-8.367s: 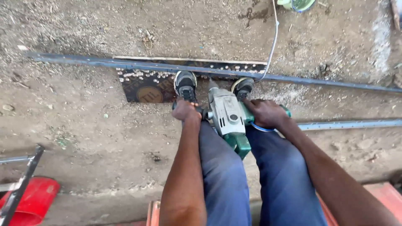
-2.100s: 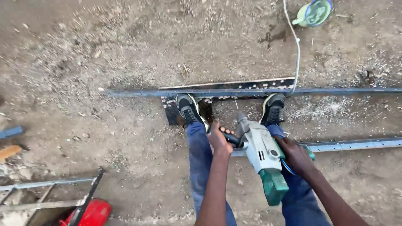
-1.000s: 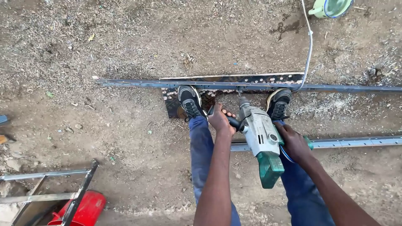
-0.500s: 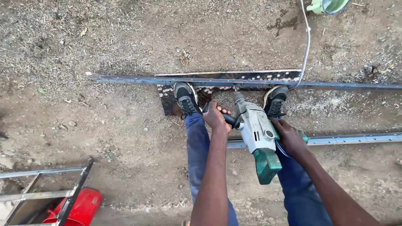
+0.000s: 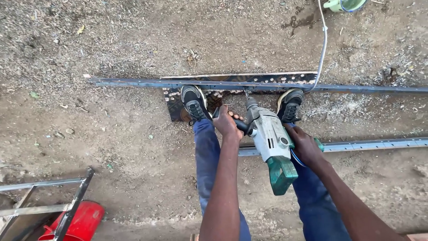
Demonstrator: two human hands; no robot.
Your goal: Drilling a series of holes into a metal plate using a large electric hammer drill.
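Electric drill [image 5: 273, 143], grey metal body with green rear housing, held nose-down between the person's legs. Bit tip meets the long dark steel bar [image 5: 249, 84] lying across the dirt just ahead of the shoes.

Left hand [image 5: 226, 122]: fingers wrapped fully around the black side handle on the drill's left. Right hand [image 5: 305, 145]: closed around the grip on the drill's right side; fingers mostly hidden behind the body, a blue loop of cord showing under the wrist.

Left shoe [image 5: 193, 103] and right shoe [image 5: 290, 105], black with pale soles, planted either side of the bit. The left one stands on a patterned board [image 5: 214, 89] that lies under the bar; light shavings scattered along its edge.

No labels or packages readable. A small round mark on the drill's grey side, too small to tell.

Surroundings: white cable [image 5: 322, 49] runs from the bar up toward a pale green container [image 5: 344, 4] at top edge. Second, lighter metal rail [image 5: 370, 144] lies behind the legs, partly hidden by them. Red cylinder [image 5: 78, 221] and a metal frame [image 5: 49, 196] at lower left.

Versus half a second ago: drill and hands hold near the same pose; the view has shifted only slightly.
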